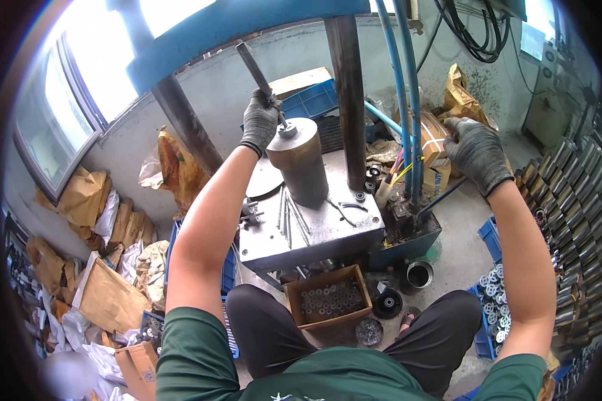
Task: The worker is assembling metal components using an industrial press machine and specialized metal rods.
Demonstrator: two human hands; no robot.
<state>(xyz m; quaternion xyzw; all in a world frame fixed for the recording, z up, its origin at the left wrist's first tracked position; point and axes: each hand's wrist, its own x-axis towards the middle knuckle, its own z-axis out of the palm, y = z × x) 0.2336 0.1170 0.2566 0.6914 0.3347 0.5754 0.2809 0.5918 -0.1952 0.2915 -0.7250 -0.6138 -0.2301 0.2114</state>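
Note:
My left hand (261, 121), in a dark grey glove, is closed round a metal shaft (252, 69). The shaft leans; its thinner lower end meets a small round collar (287, 131) on top of a thick steel cylinder (299, 164). That cylinder stands on the metal press table (267, 248). My right hand (476, 152), gloved too, is raised on the right with its fingers curled. A thin dark lever (443, 195) runs up to its underside; where they meet is partly hidden. Several thin rods (287, 217) and a pair of pliers (342, 211) lie on the table.
Steel press columns (346, 100) and a blue crossbeam (247, 30) frame the table. Blue hoses (413, 100) drop beside it. A wooden box (328, 297) of small round parts sits below. Stacked metal tubes (568, 194) and a blue crate (483, 334) stand right; cardboard and bags (114, 294) left.

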